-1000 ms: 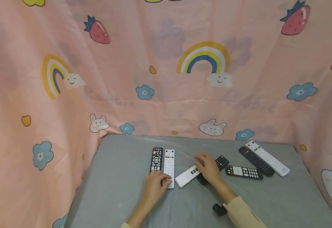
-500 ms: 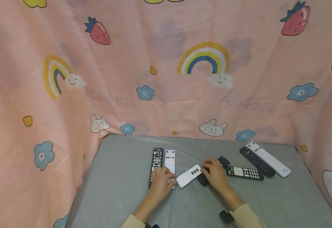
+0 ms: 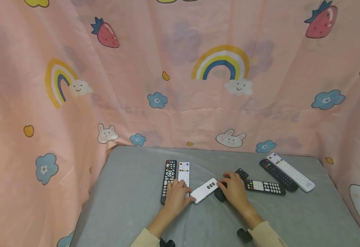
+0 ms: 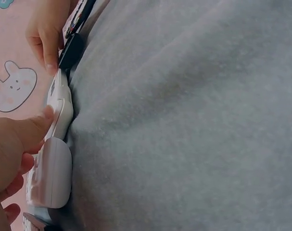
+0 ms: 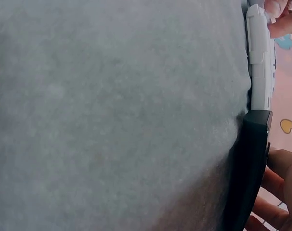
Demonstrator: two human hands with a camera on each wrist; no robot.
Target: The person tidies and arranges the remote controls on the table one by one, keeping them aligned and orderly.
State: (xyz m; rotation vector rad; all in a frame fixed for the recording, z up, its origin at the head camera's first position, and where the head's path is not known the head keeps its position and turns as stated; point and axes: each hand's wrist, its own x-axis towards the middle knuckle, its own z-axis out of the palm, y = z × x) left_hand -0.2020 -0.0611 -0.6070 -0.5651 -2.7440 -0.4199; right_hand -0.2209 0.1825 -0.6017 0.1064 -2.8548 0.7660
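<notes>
A slim white remote control (image 3: 204, 191) lies aslant between the hands. My left hand (image 3: 176, 197) pinches its lower left end between thumb and index finger, and partly covers a white remote control with many buttons (image 3: 184, 173). To the left lies a black remote control (image 3: 170, 171). My right hand (image 3: 236, 192) has its fingertips by the slim remote's upper right end, fingers loosely bent. Under that hand lies another black remote control (image 3: 220, 195), mostly hidden. In the right wrist view, the fingers hang beside this black remote (image 5: 249, 163).
All the remotes lie on a grey cloth-covered table (image 3: 121, 206). To the right are a black remote with a white pad (image 3: 265, 187), a long black remote (image 3: 277, 174) and a long white remote (image 3: 291, 171). A pink patterned curtain (image 3: 180, 120) hangs behind.
My left hand has moved right from the two left remotes onto the slim white remote's end. My right hand has shifted right, uncovering that remote's upper end.
</notes>
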